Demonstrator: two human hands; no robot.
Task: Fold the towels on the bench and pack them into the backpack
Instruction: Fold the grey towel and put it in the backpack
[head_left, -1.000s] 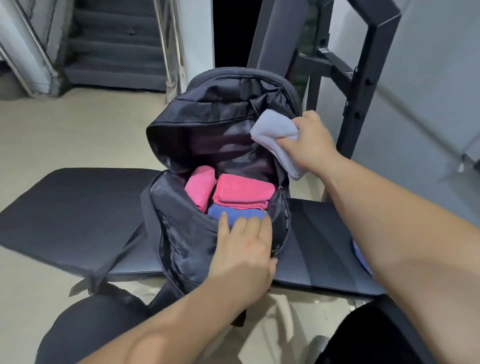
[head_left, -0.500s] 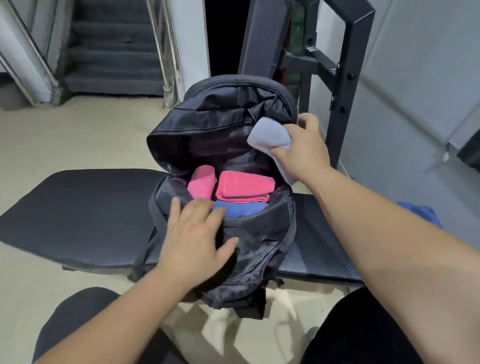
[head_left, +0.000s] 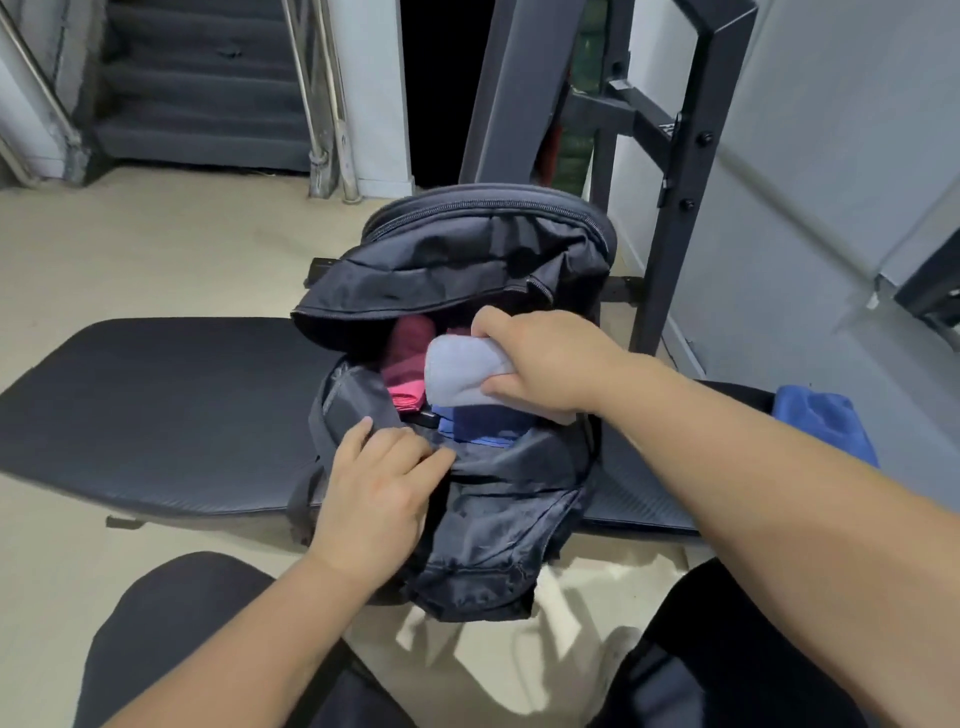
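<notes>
A black backpack (head_left: 483, 514) stands open on the black bench (head_left: 156, 415). My right hand (head_left: 540, 364) grips a folded pale grey towel (head_left: 460, 371) and holds it in the bag's mouth, over a blue towel (head_left: 478, 423) and beside a pink towel (head_left: 408, 364) inside. My left hand (head_left: 379, 493) pinches the front edge of the bag's opening. Another blue towel (head_left: 826, 421) lies on the bench at the right, partly behind my right forearm.
A dark metal rack frame (head_left: 675, 171) rises behind the bag at the right, next to a grey wall. Stairs with a steel railing (head_left: 322, 104) lie at the back left. My dark-clothed knees (head_left: 171, 639) are at the bottom, beige floor between.
My right hand has come down with the grey towel from the bag's top rim into the opening. My left hand shifted left from the front rim and now pinches its edge. The flap sagged forward.
</notes>
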